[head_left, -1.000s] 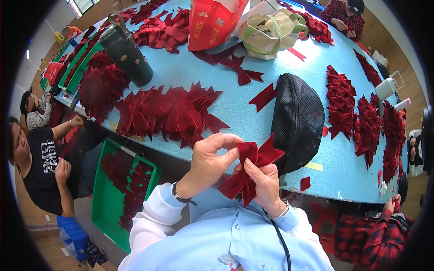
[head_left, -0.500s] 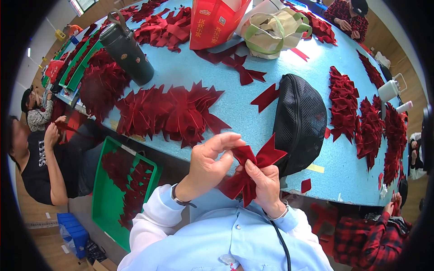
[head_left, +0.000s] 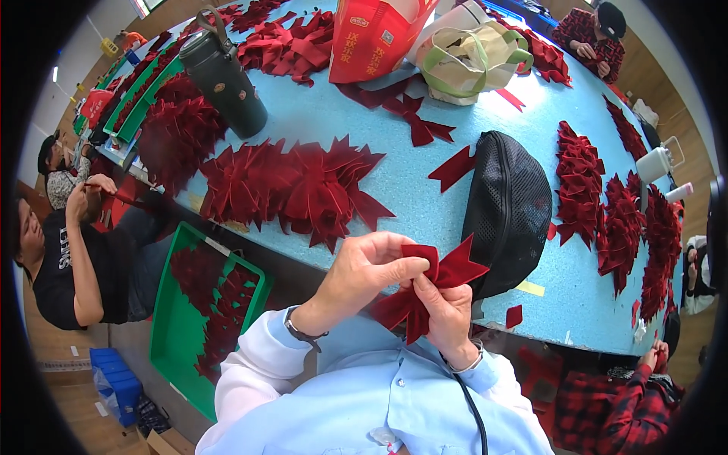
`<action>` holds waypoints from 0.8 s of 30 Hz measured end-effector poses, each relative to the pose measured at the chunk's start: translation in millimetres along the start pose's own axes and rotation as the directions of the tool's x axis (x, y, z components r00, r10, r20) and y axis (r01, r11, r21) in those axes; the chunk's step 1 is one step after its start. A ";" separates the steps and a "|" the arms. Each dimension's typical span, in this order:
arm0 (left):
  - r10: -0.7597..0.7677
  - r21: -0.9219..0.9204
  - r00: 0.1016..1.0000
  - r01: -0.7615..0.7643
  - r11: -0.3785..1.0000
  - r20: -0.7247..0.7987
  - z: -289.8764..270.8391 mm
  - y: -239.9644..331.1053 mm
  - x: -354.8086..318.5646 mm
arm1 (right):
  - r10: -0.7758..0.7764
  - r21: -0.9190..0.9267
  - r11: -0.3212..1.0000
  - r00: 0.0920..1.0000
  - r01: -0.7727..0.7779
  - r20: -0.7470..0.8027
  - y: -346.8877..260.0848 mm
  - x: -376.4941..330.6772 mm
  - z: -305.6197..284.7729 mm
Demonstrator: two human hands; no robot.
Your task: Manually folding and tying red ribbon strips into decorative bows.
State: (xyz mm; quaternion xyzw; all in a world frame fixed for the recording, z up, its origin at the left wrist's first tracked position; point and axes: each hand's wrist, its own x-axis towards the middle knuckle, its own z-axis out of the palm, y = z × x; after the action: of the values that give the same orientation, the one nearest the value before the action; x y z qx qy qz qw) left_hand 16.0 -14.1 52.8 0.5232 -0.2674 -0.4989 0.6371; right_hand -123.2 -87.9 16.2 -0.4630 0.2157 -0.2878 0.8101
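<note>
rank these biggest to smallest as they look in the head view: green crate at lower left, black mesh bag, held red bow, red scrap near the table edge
1. Green crate
2. Black mesh bag
3. Red bow, partly covered
4. Red scrap

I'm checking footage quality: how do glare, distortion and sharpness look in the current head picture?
Head view: glare whitens the blue table right of the cream tote bag; fisheye curves the table's edge, and the corners are black; left hand, right hand and dark red velvet bow look fairly sharp; the bow pile beside the dark green flask looks hazy.
</note>
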 end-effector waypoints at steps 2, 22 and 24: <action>0.003 0.061 1.000 -0.003 0.998 -0.014 1.1 -0.5 0.7 | -0.034 -0.031 0.999 0.999 0.034 0.001 2.1 -1.2 -0.5; -0.108 0.145 0.991 0.096 0.985 0.078 -9.0 15.9 10.7 | -0.027 -0.070 0.997 0.996 0.033 0.081 5.9 0.4 -1.5; -0.134 0.176 0.983 0.111 0.978 0.125 -10.6 13.5 11.9 | -0.020 -0.090 0.996 0.995 0.030 0.102 5.9 0.4 -1.3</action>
State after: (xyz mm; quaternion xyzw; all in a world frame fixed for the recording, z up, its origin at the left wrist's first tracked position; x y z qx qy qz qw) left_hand 34.2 -21.4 59.9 0.5554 -0.3187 -0.5472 0.5391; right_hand -122.1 -86.6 10.4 -0.5160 0.1817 -0.2642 0.7943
